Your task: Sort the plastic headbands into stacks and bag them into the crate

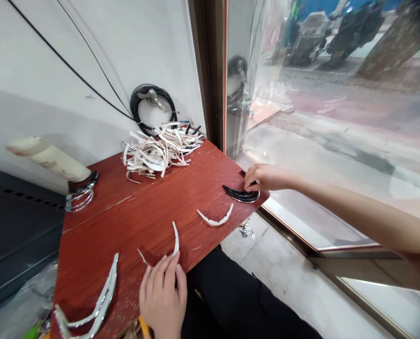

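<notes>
My left hand is at the table's near edge, its fingers bent down over the middle of a white curved strip. One end of the strip sticks up past my fingertips; the middle is covered. At the far right corner, my right hand pinches at a stack of black curved strips with shiny edges, fingertips closed on the top one. Between the hands lies another white U-shaped strip, touched by neither. Left of my left hand are nested silvery-white curved strips.
A tangled heap of white strips sits at the table's back, beside a coil of black cable. A pale cylinder stands at the left with silvery curved pieces around its base. The red-brown table borders a glass pane.
</notes>
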Available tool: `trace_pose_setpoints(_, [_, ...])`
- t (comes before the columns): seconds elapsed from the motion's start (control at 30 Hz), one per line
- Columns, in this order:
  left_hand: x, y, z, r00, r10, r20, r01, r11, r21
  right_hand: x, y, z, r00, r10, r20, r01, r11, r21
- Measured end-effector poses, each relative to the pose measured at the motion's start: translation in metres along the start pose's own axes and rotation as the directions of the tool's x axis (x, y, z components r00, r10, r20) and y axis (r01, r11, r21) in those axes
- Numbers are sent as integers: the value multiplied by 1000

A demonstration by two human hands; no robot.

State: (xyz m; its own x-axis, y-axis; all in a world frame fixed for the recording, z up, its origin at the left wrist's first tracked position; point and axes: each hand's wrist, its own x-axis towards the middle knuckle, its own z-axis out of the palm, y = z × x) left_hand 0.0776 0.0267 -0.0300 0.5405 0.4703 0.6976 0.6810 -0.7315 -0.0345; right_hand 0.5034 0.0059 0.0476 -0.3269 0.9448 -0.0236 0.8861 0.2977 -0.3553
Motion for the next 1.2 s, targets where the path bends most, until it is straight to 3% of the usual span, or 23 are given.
trace_pose_setpoints(0.53, [1,1,-1,1000,4,-7,-4,1000,9,-9,-7,-4,996,37,-80,-35,999,22])
trace_pose_setpoints(0.77, [2,1,-2,1000,3,-8,-3,1000,2,-15,-15,-6,994,108,10,-108,994,-9])
trace_pose_setpoints(1.2, [3,3,-2,1000,-15,-3,15,1000,-9,-23,-28,-13,983,179,46,-179,984,0])
